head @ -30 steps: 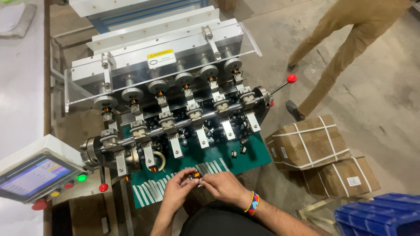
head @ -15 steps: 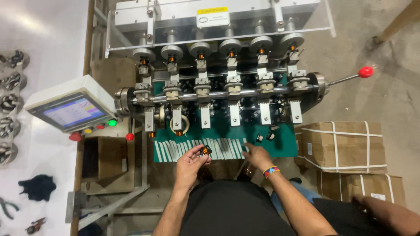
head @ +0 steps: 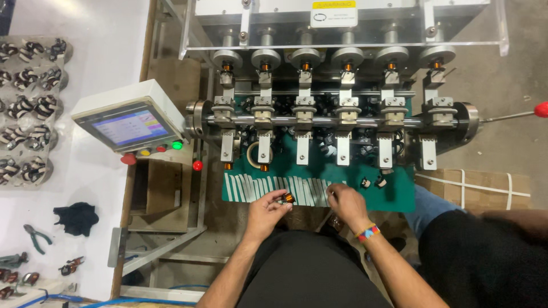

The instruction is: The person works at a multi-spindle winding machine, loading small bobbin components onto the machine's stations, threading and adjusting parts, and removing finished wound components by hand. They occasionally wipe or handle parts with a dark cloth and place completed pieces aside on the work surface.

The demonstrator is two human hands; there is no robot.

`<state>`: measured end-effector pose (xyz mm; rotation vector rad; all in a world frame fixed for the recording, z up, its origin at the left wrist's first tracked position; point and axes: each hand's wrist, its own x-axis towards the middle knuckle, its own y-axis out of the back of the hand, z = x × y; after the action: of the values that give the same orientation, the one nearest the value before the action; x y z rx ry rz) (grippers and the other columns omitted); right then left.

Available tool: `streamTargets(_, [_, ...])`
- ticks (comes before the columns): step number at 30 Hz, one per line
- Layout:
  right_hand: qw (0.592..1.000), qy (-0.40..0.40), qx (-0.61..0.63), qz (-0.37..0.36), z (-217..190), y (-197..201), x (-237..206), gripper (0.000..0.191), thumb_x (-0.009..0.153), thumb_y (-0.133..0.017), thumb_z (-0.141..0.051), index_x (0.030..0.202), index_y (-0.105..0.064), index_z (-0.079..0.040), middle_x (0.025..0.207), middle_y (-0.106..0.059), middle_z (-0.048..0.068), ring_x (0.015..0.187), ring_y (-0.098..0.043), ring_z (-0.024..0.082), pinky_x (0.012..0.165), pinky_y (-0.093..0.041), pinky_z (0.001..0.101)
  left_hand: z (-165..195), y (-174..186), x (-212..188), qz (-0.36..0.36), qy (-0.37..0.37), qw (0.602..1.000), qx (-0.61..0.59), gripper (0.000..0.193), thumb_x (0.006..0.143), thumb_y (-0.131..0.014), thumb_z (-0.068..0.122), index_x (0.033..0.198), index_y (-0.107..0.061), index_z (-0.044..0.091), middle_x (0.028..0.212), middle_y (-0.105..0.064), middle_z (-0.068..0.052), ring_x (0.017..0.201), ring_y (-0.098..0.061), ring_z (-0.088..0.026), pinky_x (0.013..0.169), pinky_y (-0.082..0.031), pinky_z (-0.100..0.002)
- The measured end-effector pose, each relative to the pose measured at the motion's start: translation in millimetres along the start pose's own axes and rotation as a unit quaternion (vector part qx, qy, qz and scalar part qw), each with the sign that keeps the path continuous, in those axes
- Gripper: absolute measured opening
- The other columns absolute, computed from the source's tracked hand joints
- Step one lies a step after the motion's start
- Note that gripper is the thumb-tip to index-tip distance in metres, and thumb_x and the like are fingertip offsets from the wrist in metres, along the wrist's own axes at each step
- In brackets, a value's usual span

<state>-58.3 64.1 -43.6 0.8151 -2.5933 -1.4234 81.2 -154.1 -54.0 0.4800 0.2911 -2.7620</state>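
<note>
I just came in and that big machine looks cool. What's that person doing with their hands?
A person sits at a winding machine with a row of spindles. Their left hand holds a small copper coil. Their right hand touches the pale tape strips stuck along the green mat. A touchscreen panel sits to the left.

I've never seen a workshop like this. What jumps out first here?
The winding machine fills the top, six spindles in a row over a green mat. At the mat's near edge, the left hand pinches a small copper coil while the right hand rests on the white strips. A lit touchscreen sits at left.
</note>
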Motion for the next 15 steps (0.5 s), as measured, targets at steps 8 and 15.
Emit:
streamTargets(8, [0.97,0.162,0.176,0.028,-85,40,-28,0.02,0.093,-0.062,-0.013,0.111,-0.059,-0.004,0.124,-0.058,0.017,0.112,-0.06,0.037,0.091,-0.051,0.0423,64,-24,10,-0.078,-0.165,0.955,0.234,0.05,0.082,-0.077,0.007,0.129,-0.062,0.004,0.12,-0.072,-0.01,0.098,-0.074,-0.019,0.084,-0.061,-0.032])
streamTargets(15, [0.977,0.117,0.162,0.071,-63,37,-43,0.031,0.094,-0.063,-0.017,0.12,-0.06,-0.001,0.115,-0.064,0.016,0.106,-0.062,0.034,0.089,-0.05,0.042,88,-37,12,-0.16,-0.313,0.898,0.264,0.033,0.088,-0.076,0.005,0.12,-0.069,0.002,0.117,-0.072,-0.012,0.107,-0.072,-0.026,0.09,-0.059,-0.033])
